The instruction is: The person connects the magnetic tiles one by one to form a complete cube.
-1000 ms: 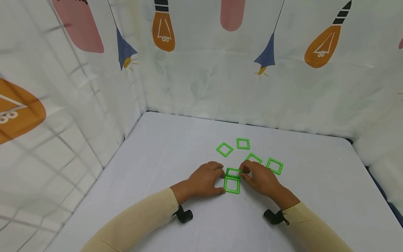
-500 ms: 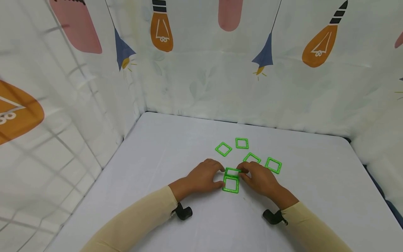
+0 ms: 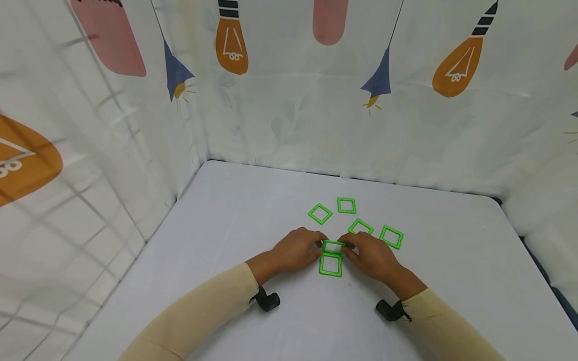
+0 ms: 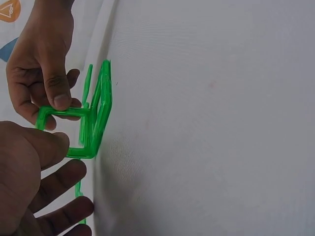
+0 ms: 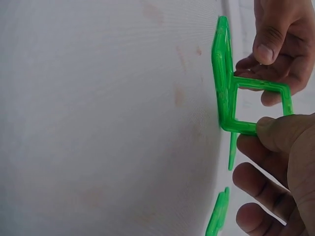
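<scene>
Two green square magnetic tiles meet edge to edge in the head view. The nearer tile (image 3: 331, 274) lies flat on the table; the farther tile (image 3: 334, 242) is tilted up from their shared edge. My right hand (image 3: 372, 255) pinches the raised tile's right side between thumb and fingers, plain in the right wrist view on the tile's bar (image 5: 241, 126). At its left side, my left hand (image 3: 295, 249) has curled fingers around the edge; the thumb overlaps that tile (image 4: 87, 132) in the left wrist view. Its exact contact is partly hidden.
Beyond the hands lie several loose green tiles: a diamond-turned tile (image 3: 314, 208), a back tile (image 3: 346, 199), one tile (image 3: 367, 226) partly behind the right hand, and another tile (image 3: 397, 245) at its right. A patterned curtain (image 3: 289, 125) hangs behind the white table (image 3: 253, 200).
My left hand has lifted from the side of the flat tile and closed in on the raised tile's left edge. The right hand keeps its pinch, almost unmoved.
</scene>
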`<state>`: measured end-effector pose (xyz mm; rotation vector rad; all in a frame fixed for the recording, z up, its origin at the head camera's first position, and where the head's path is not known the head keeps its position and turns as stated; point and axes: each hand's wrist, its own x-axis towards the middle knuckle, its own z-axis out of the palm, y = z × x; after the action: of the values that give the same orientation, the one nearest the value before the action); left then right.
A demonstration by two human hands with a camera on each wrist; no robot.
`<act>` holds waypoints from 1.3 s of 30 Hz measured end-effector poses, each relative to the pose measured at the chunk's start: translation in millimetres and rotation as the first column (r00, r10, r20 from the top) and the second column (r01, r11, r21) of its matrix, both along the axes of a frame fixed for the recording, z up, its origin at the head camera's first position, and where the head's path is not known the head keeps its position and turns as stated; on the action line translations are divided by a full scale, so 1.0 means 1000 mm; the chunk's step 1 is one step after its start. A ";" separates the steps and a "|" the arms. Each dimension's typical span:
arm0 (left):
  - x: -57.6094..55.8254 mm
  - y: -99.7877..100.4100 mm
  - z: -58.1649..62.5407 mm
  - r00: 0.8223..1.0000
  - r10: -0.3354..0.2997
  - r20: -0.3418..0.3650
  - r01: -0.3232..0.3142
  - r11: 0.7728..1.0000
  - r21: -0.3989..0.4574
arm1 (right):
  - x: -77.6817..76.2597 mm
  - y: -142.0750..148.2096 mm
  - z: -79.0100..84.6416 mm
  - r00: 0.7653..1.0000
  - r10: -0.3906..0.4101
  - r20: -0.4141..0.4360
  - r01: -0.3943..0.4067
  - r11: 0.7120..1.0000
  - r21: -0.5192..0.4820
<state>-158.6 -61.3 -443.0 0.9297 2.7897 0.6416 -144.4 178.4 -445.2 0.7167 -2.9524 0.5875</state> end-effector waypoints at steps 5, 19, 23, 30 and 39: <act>-0.001 0.002 0.000 1.000 0.005 0.001 -0.005 1.000 0.009 | 0.000 0.000 -0.002 1.000 -0.014 0.006 0.014 1.000 0.015; -0.004 0.005 -0.001 1.000 -0.001 -0.030 0.001 1.000 0.014 | 0.014 -0.001 -0.001 0.986 -0.110 0.126 0.116 0.993 -0.037; -0.005 0.007 -0.002 1.000 0.001 -0.028 -0.001 1.000 0.000 | 0.021 -0.002 -0.004 0.984 -0.111 0.143 0.117 0.993 -0.036; -0.006 0.009 -0.003 0.999 0.003 -0.032 -0.002 1.000 0.004 | 0.027 -0.007 -0.006 0.979 -0.119 0.166 0.120 0.993 0.003; -0.006 0.011 -0.002 1.000 0.006 -0.025 -0.006 1.000 -0.007 | 0.030 -0.007 -0.006 0.975 -0.156 0.158 0.147 0.987 0.068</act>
<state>-164.5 -50.7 -445.5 0.9348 2.8153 0.6246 -114.5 171.1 -451.2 0.4612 -3.1490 0.5790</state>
